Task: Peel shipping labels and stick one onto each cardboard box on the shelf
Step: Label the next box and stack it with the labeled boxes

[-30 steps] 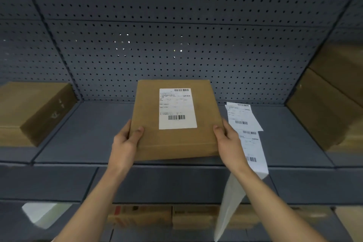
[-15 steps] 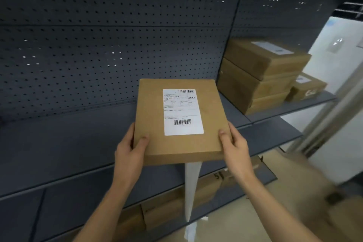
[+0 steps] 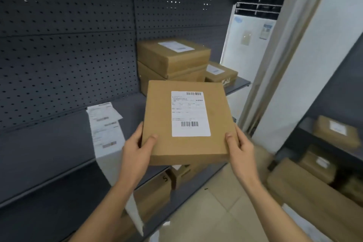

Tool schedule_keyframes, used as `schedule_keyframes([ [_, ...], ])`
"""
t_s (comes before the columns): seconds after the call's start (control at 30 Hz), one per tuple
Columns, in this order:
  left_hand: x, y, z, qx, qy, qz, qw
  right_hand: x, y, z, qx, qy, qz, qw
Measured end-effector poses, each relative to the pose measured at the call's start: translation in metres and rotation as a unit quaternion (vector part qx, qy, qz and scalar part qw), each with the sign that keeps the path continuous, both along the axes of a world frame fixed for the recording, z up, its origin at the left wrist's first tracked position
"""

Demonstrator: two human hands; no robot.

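cardboard box (image 3: 186, 145), label (image 3: 190, 114) on top, is held in the air over the shelf's (image 3: 49, 143) near edge. the grip of left hand (image 3: 135, 151) and right hand (image 3: 241, 149) each clasps a near corner, thumb on top. label strip (image 3: 106, 129) drapes over the edge at left. stacked boxes (image 3: 172, 59) sit far right, with bare shelf between.
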State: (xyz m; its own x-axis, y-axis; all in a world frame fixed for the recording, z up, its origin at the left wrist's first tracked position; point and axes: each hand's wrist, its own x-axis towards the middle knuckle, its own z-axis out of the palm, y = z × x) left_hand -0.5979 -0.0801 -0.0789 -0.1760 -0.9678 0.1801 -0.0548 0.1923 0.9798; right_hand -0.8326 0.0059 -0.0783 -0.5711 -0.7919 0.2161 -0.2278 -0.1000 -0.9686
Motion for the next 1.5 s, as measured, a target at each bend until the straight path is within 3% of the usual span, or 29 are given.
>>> schedule_keyframes([
  [0.3, -0.181, 0.003, 0.003, 0.012, -0.03, -0.068, 0.997, -0.172, 0.043, -0.007, 0.031, 0.021, -0.085, 0.996],
  [0.67, -0.328, -0.027, -0.008, 0.03, -0.052, -0.146, 0.987, -0.299, 0.041, -0.034, 0.048, 0.004, -0.152, 0.987],
  [1.17, -0.446, -0.191, 0.017, -0.015, -0.007, -0.103, 0.995, -0.426, -0.141, 0.004, 0.01, 0.033, -0.108, 0.994],
  [1.5, -0.475, -0.268, 0.021, -0.049, -0.013, 0.045, 0.998, -0.483, -0.285, 0.018, -0.028, 0.044, 0.013, 0.999],
])
